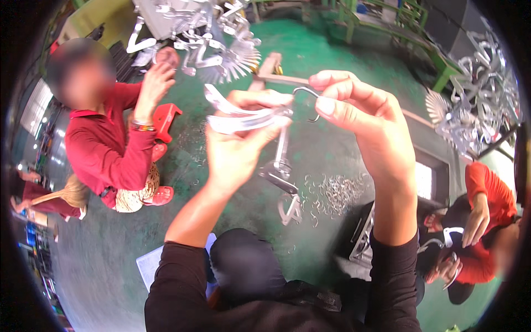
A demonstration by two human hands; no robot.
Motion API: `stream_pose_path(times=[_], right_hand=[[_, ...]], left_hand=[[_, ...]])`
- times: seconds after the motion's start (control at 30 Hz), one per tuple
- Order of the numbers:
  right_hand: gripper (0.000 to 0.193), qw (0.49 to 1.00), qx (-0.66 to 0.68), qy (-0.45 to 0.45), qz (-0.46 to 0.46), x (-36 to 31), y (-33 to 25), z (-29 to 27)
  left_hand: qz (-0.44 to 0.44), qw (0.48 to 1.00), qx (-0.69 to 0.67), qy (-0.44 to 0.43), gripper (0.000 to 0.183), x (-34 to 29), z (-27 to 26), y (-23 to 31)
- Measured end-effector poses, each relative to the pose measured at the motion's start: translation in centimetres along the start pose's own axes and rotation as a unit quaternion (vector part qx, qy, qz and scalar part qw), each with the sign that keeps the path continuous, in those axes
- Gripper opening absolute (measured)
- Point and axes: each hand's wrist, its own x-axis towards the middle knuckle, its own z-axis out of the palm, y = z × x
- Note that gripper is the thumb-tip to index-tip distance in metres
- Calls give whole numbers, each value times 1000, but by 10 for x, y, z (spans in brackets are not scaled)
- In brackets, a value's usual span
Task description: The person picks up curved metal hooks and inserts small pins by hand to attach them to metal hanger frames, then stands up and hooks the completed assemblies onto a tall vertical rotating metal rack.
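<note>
My left hand (pixel 235 155) is closed around shiny, flat, curved metal arms (pixel 240 122), which stick out to the left between thumb and fingers. Below that hand a jointed metal bracket (pixel 281 178) seems to hang down; whether it is one piece with the arms I cannot tell. My right hand (pixel 381 130) pinches a thin dark C-shaped metal hook (pixel 305 89) between thumb and fingertips. The hook's other end reaches the tip of the metal arms beside my left fingers; whether it passes through a hole there is too small to see.
Loose C-shaped hooks (pixel 343 193) lie scattered on the green floor. Heaps of metal brackets stand at the top (pixel 204 47) and right (pixel 478 91). A person in dark red (pixel 105 146) sits left near a red stool (pixel 167 120); another in orange-red (pixel 484 191) handles parts at right.
</note>
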Motion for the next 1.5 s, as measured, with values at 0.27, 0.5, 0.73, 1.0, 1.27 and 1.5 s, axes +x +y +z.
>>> stream_pose_path(times=[0.27, 0.5, 0.73, 1.0, 1.27, 1.5], right_hand=[[10, 992, -102, -1, -76, 13, -18, 28], [10, 984, -146, 38, -90, 11, -15, 39], [10, 932, -285, 104, -197, 17, -1, 48], [8, 919, -266, 149, -250, 26, 15, 49], [10, 979, 18, 154, -136, 19, 11, 36], [10, 984, 23, 113, -135, 15, 9, 30]], left_hand=[[-66, 996, 54, 42, 22, 2, 22, 2], [-8, 990, 139, 20, 24, 11, 28, -5], [-75, 994, 43, 73, 20, 16, 32, -12], [-106, 988, 79, 74, 22, 21, 24, -25], [-145, 988, -45, 6, 25, 36, 1, -13], [-91, 989, -119, 5, 41, 68, -4, 12]])
